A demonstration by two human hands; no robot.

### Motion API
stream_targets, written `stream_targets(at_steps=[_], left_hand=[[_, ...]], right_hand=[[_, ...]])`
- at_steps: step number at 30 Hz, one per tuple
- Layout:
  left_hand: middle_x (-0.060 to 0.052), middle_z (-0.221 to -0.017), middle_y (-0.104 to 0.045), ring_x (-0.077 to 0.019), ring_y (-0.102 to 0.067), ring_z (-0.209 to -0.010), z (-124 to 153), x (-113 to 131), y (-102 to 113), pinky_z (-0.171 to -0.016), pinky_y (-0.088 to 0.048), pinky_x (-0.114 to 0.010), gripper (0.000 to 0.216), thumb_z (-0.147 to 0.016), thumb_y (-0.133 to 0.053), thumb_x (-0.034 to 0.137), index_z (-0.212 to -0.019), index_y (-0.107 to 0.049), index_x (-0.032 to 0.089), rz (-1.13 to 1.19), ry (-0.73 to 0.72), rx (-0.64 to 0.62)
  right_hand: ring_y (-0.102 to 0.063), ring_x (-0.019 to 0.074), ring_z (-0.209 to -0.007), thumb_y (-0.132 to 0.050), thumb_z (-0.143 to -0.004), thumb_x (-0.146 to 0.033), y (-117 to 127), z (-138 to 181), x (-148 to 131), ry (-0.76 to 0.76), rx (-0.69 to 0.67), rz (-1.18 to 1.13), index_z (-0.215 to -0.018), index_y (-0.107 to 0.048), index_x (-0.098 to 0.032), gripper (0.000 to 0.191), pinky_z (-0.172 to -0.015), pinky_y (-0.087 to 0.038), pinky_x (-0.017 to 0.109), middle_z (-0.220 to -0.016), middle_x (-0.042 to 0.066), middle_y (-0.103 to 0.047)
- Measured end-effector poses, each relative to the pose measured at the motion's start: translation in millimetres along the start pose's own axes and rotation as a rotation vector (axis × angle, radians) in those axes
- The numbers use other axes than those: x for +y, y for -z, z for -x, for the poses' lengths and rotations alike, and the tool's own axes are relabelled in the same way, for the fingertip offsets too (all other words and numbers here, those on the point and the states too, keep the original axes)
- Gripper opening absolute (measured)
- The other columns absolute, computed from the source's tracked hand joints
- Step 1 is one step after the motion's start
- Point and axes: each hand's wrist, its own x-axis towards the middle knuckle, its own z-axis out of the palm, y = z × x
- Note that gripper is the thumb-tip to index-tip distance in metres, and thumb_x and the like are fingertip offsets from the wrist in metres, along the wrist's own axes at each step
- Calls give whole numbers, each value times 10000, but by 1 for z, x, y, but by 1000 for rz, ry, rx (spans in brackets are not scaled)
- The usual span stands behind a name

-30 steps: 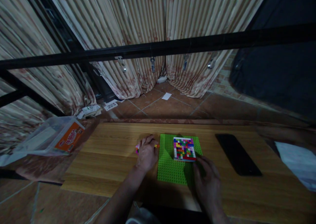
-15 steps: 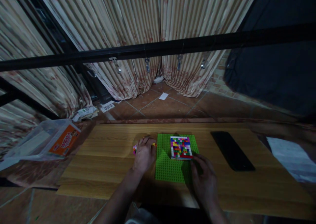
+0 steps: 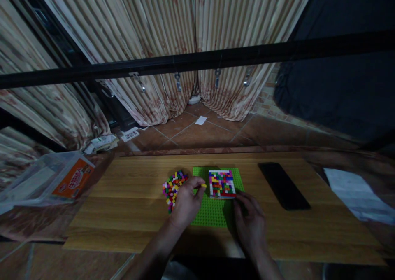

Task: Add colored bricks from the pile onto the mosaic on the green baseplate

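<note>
A green studded baseplate (image 3: pixel 212 212) lies on the wooden table (image 3: pixel 129 206). On its far right part sits a white-framed square mosaic of small coloured bricks (image 3: pixel 221 184). My left hand (image 3: pixel 187 204) hovers at the plate's left edge and pinches a small yellow brick (image 3: pixel 203 185) between thumb and forefinger. A heap of loose coloured bricks (image 3: pixel 172 186) lies just left of that hand. My right hand (image 3: pixel 248 222) rests with bent fingers on the plate's near right corner, its fingertips close to the mosaic's near edge.
A black phone (image 3: pixel 284 186) lies flat to the right of the plate. A white sheet of paper (image 3: pixel 354 195) is at the far right. A clear plastic box with an orange label (image 3: pixel 58 179) sits left of the table. A black bar (image 3: pixel 197 61) crosses the view before curtains.
My left hand has lifted off the heap of loose bricks and moved right toward the mosaic with a yellow brick pinched in it. The heap now shows. My right hand stays put.
</note>
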Motion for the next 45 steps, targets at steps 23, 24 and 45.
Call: stream_targets(at_steps=[23,24,45], left_hand=[[-12,-924,-667,-188,-611,-963,-14,16,-35,-939,-473,-353,144,-774,-617,103,-757,-689,226,19,110,136],[-11,-919,-667,-186,-612,-956,-14,15,-37,-934,-476,-351,146,-772,-611,101,-758,-686,226,19,112,144],[-42,-981,-705,-182,-669,-924,-12,5,-62,-816,-537,-304,315,-732,-652,145,-1043,-634,192,437,326,262]], right_hand=[[-643,289,-1029,-510,-941,-409,1,-1,-2,5,-31,21,-1018,-717,-177,321,-933,-512,515,-1114,153,-691],[-642,290,-1031,-510,-940,-410,1,-1,-1,7,-33,18,-1020,-717,-178,320,-934,-511,516,-1112,152,-692],[-640,291,-1035,-526,-929,-395,0,1,4,6,-23,21,-997,-707,-185,285,-937,-509,519,-1112,146,-692]])
